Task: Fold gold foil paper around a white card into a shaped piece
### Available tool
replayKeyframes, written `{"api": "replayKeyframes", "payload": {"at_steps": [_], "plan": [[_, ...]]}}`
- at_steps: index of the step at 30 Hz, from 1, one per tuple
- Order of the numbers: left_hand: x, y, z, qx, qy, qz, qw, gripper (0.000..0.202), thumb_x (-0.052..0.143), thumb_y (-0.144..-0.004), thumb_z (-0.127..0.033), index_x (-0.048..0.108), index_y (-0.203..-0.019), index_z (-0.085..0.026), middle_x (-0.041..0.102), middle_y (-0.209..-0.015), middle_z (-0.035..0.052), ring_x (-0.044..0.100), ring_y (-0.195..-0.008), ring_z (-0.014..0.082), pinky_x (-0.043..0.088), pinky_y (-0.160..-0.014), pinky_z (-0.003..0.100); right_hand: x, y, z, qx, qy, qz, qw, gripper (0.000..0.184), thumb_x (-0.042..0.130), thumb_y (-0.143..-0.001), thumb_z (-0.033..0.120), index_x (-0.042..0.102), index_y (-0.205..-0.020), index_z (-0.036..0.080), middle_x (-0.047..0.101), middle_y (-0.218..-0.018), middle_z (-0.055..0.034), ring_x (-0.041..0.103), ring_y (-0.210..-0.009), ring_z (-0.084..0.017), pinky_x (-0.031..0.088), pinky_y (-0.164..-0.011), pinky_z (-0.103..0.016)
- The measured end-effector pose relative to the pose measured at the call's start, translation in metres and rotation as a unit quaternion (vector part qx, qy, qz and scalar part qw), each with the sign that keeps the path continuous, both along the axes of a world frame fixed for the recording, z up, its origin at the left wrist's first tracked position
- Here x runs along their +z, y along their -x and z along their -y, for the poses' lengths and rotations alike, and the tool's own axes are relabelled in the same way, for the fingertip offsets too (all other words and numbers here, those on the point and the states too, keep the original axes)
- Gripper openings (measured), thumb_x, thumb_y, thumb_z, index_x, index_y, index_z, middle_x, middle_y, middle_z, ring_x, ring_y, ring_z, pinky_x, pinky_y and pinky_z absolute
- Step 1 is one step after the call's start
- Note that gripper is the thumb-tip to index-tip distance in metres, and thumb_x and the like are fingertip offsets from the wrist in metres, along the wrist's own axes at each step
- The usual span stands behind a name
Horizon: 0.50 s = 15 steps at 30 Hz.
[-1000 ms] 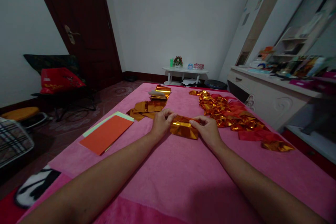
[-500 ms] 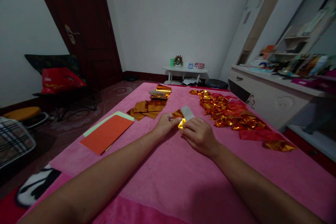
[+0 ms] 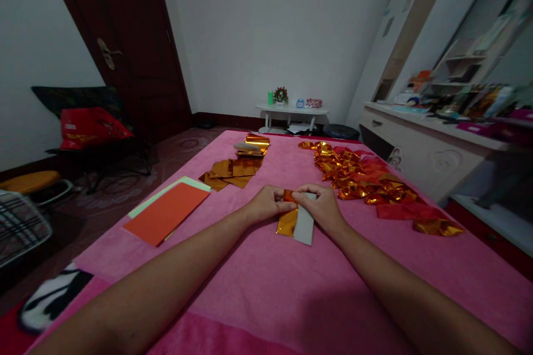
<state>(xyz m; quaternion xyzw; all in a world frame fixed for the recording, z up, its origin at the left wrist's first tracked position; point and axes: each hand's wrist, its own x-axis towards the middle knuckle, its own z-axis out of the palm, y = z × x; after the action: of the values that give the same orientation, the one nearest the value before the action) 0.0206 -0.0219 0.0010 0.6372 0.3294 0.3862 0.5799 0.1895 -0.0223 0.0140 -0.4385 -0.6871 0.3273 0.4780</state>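
Folding looks to be the step you have in hand: a small gold foil sheet (image 3: pixel 286 225) sits between your two hands, over the pink cloth (image 3: pixel 250 283) and roughly central in the view. Your left hand (image 3: pixel 266 204) pinches its upper left part between thumb and fingers, while your right hand (image 3: pixel 322 206) pinches the upper right, the two thumbs close together near the top. One flap is turned to show a matt, pale grey backing beside the shiny gold face, so the sheet seems thin, stiff enough to take a crease and easy to dent. The next move probably calls for lining up the edges and running a thumb firmly along the fold, with the other hand steadying it.

Ahead of your left hand lie flat, brownish-gold foil pieces (image 3: pixel 233 172), overlapping, with a glossy, curled foil bundle (image 3: pixel 258 141) beyond them. Nearer your left forearm, a smooth orange sheet (image 3: pixel 169 213) partly covers a pale green one (image 3: pixel 194 181). Over to your right spreads a heap of crinkled gold shapes (image 3: pixel 345 169), bright and faceted, with flatter red pieces (image 3: pixel 393 212) among them.
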Motion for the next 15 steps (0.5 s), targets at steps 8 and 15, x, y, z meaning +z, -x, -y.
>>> {"api": "replayKeyframes", "payload": {"at_steps": [8,15], "plan": [[-0.005,0.001,0.002,0.082,-0.143,-0.136,0.977,0.058,0.074,-0.065,-0.026,0.051,-0.117,-0.013,0.056,-0.064,-0.0044,0.054,-0.057,0.0102,0.045,-0.059,0.022,-0.004,-0.011,-0.012,-0.08,0.018,-0.004,0.997,0.03,0.065,-0.066,0.041,0.07,-0.071,0.012,0.065,-0.062,-0.0045,0.054,-0.053,-0.015,0.039,-0.048,-0.024],[0.011,0.005,0.011,0.138,-0.439,-0.261,0.849,0.068,0.075,-0.066,-0.031,0.046,-0.128,-0.022,0.048,-0.127,0.0116,0.045,-0.115,0.0255,0.039,-0.095,0.041,-0.011,-0.013,-0.027,-0.032,-0.032,0.025,0.999,0.021,0.064,-0.066,0.033,0.071,-0.072,0.014,0.067,-0.066,-0.0024,0.057,-0.062,-0.016,0.044,-0.059,-0.026]]}}
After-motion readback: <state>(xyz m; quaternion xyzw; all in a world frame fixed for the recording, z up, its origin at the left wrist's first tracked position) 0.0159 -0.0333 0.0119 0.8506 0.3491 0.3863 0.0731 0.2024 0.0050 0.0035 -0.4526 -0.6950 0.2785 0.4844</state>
